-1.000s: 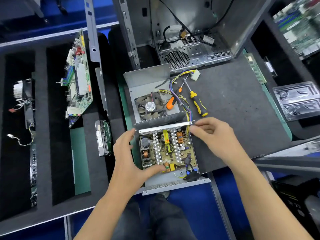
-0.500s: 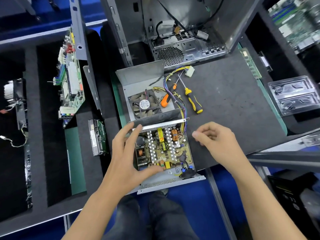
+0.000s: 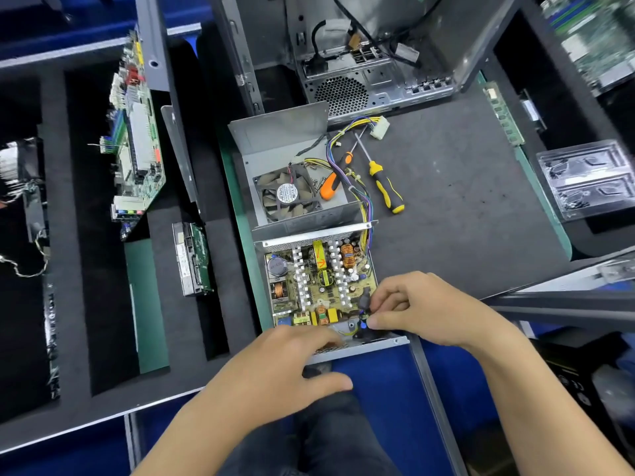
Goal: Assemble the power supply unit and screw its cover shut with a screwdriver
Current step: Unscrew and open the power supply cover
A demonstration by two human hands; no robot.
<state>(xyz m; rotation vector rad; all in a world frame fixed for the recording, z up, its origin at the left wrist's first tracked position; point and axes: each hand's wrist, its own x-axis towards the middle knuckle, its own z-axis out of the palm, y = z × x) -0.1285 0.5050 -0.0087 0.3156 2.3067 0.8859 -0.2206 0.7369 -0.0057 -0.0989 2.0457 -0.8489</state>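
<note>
The open power supply unit (image 3: 318, 286) lies at the near edge of the mat (image 3: 464, 201). Both hands moved nearer since before: the left hand (image 3: 278, 369) now rests flat on its near wall, and the right hand (image 3: 417, 309) pinches the black connector (image 3: 365, 300) at the near right corner.

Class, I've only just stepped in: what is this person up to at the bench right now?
A person is putting a power supply together. The right hand pinches a small black part at the near right corner of the open grey metal power supply case, beside its yellow-green circuit board. The left hand rests on the case's near edge. The grey cover with the black fan lies open behind, and the yellow-and-black screwdriver and orange-handled screwdriver lie unused.
</note>
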